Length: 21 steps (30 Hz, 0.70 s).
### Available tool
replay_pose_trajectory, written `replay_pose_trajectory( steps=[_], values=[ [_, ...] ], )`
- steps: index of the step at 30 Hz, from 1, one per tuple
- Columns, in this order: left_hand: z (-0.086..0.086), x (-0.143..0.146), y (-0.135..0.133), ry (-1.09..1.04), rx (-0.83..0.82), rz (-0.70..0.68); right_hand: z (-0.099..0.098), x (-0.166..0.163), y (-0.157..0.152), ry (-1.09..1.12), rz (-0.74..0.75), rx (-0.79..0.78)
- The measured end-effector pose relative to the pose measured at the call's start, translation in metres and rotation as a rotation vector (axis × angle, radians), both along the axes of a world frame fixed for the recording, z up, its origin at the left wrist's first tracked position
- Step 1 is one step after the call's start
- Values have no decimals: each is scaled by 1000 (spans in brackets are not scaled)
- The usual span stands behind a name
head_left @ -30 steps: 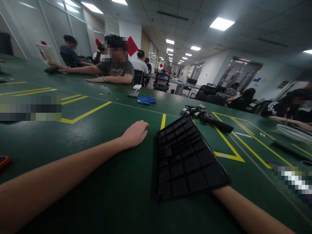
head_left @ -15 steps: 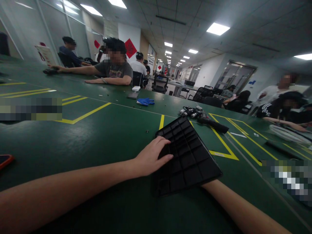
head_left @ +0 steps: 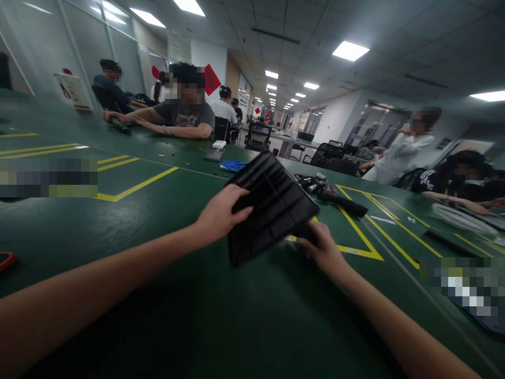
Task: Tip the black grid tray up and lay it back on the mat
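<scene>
Tilted above the green table [head_left: 165, 295] is a flat black gridded tray [head_left: 272, 202], its face of squares turned toward me. My left hand [head_left: 221, 213] grips its left edge, with the thumb and fingers on the gridded face. At the lower right corner, my right hand [head_left: 323, 245] is closed around a dark part at the edge; its fingertips are partly hidden. Motion blurs the tray, and its far side is out of sight.
Beyond the tray lie a blue glove [head_left: 232, 166] and a bundle of black cables [head_left: 311, 183] beside a long black object [head_left: 345, 202]. Yellow tape lines [head_left: 148, 183] mark the tabletop. An orange-edged phone [head_left: 7, 260] sits at left. A co-worker [head_left: 189, 113] sits across.
The tray has risen and shifted left, with my left hand on it. My right hand has come out from beneath it to the lower right corner. Across the table, the co-worker's hands have drawn together.
</scene>
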<state>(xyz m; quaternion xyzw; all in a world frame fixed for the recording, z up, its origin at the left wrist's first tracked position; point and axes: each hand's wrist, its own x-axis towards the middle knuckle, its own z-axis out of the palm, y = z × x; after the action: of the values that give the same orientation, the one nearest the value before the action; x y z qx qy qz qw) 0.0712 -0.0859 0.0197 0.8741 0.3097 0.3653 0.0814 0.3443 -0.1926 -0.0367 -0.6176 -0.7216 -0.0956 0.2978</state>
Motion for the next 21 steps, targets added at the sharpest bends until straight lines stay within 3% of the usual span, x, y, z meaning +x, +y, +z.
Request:
replay_pose_trajectory(
  steps=[5,10,15,21],
  values=[
    [8,-62,74,203,63,485,-2,68,5,-47,-327,-27],
    [-10,-106,112,471,-73,626,-16,105,5,-146,-458,-185],
    [-16,-112,117,628,-120,635,-19,105,5,-166,-452,-225],
    [1,-78,84,506,161,659,-10,72,1,-281,-513,0]
  ],
)
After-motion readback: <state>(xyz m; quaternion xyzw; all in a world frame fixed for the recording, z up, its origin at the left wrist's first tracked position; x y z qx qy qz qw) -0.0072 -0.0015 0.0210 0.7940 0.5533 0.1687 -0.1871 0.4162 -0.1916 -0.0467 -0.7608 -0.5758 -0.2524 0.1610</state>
